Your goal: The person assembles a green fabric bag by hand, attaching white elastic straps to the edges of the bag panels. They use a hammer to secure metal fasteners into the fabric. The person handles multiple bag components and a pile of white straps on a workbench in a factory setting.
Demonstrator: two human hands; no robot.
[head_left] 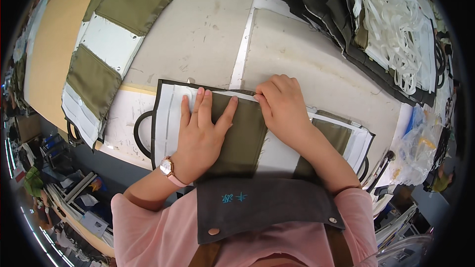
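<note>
Across the near edge of the table lies a sewn fabric panel (pixel 279 155), white with olive-green pockets, dark edging and a black loop handle at each end. My left hand (pixel 200 123) rests flat on its left part, fingers spread over the white strip and the olive pocket (pixel 241 138). A watch with a pink strap is on that wrist. At the panel's far edge, right of centre, my right hand (pixel 282 109) pinches the white edge between thumb and curled fingers. My forearm covers some of the panel's right half.
Similar white and olive panels (pixel 116 39) lie in a strip at the far left. A stack of dark fabric pieces (pixel 326 5) fills the far right, topped by tangled white straps (pixel 396 24). Clear plastic bags (pixel 418 138) sit at the right edge.
</note>
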